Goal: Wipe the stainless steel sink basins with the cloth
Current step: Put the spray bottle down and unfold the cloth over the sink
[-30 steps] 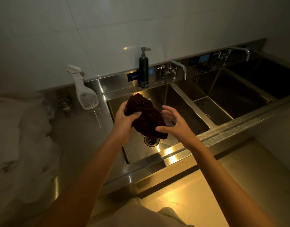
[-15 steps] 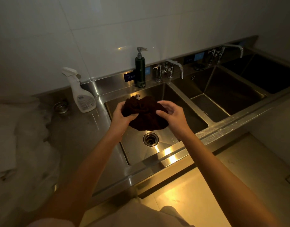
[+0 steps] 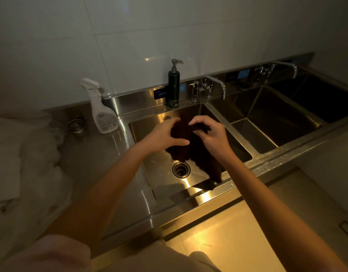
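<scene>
Both hands hold one dark cloth above the leftmost basin of a steel sink unit. The left hand grips the cloth's upper left part, thumb curled under it toward the middle. The right hand pinches the upper right part with bent fingers. The rest of the cloth hangs down between the wrists toward the basin's front right corner, its lower end reaching the front rim. One round drain sits in the basin floor, just left of the hanging cloth. Three basins are in view: the one under the hands, a middle basin, and a third basin at the right edge. Two taps stand on the back ledge: one tap behind the divider between the first two basins, a second tap further right. One dark pump bottle stands at the back edge behind the left basin. One white spray bottle stands on the surface left of the basin, with one loose strainer just beside it. Crumpled white material covers the surface's left end.
</scene>
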`<action>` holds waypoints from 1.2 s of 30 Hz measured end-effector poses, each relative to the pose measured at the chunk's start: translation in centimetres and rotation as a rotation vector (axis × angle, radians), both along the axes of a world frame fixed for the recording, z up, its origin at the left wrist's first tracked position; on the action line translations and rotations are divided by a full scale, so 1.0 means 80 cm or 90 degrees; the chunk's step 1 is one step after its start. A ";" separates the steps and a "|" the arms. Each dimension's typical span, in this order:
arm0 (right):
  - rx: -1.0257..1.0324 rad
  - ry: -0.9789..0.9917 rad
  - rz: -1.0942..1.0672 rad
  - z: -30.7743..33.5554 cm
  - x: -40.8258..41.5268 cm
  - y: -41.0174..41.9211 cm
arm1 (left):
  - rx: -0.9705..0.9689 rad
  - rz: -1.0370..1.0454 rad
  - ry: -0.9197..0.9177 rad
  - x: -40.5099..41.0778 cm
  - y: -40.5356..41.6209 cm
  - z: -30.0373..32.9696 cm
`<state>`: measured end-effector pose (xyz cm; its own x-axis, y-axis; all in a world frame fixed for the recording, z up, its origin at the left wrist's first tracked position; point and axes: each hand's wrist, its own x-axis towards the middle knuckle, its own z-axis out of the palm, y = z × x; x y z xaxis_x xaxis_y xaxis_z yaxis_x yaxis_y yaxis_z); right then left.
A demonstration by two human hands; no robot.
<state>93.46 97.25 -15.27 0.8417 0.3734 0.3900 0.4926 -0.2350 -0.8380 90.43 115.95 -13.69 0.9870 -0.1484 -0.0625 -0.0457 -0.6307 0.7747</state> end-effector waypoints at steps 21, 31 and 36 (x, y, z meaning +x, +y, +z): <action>0.030 0.386 0.079 0.002 0.017 -0.027 | -0.104 0.028 -0.196 0.011 -0.010 -0.011; -0.239 0.184 0.117 0.046 0.045 -0.003 | 0.112 0.082 -0.243 0.003 -0.017 -0.017; -0.292 0.046 0.124 0.044 0.041 0.014 | 0.120 0.111 -0.231 -0.002 -0.011 -0.022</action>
<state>96.72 98.38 -11.72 0.7578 0.6460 0.0917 0.5084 -0.4965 -0.7035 90.31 115.09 -15.41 0.9593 0.0028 0.2825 -0.1741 -0.7817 0.5989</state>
